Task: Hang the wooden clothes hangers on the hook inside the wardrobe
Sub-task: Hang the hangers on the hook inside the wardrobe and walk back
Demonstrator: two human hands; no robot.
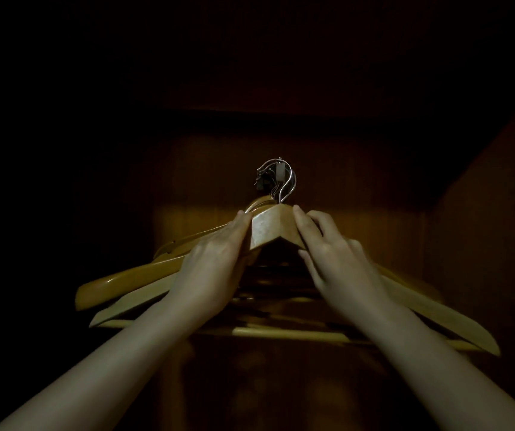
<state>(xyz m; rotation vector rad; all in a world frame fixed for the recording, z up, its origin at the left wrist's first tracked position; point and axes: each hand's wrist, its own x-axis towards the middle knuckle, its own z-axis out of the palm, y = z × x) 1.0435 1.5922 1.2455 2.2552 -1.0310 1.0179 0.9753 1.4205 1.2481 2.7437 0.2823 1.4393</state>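
Note:
Several wooden clothes hangers hang stacked in the dark wardrobe, their metal hooks (284, 181) looped over a small hook fitting (267, 177) on the back wall. The nearest hanger (268, 227) faces me with its pale centre block. My left hand (215, 269) grips that hanger's left shoulder beside the block, thumb along its edge. My right hand (337, 262) holds the right shoulder, fingers curled over the top. Another hanger's arm (125, 284) sticks out lower left, and a crossbar (290, 334) runs below my wrists.
The wardrobe's wooden back panel (359, 231) is dimly lit behind the hangers. A side wall (492, 213) rises at the right. The left side and the top are too dark to make out.

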